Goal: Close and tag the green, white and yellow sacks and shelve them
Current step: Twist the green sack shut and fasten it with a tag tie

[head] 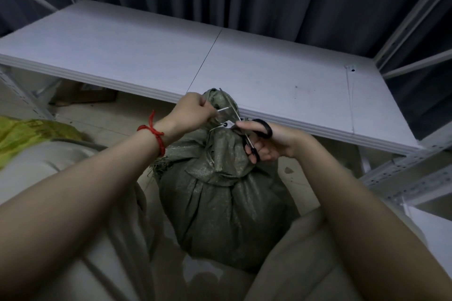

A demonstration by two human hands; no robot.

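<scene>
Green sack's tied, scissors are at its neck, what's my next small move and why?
Probably snip the loose end of the white tie: your left hand pinches it taut at the neck of the green sack, the tag is already on, and the scissors in your right hand sit beside it.

Two hands (193, 112) (274, 142) — one green sack (227, 203), one yellow sack (29, 132), one scissors (266, 126), one tag (228, 124), one tie (223, 109).
</scene>
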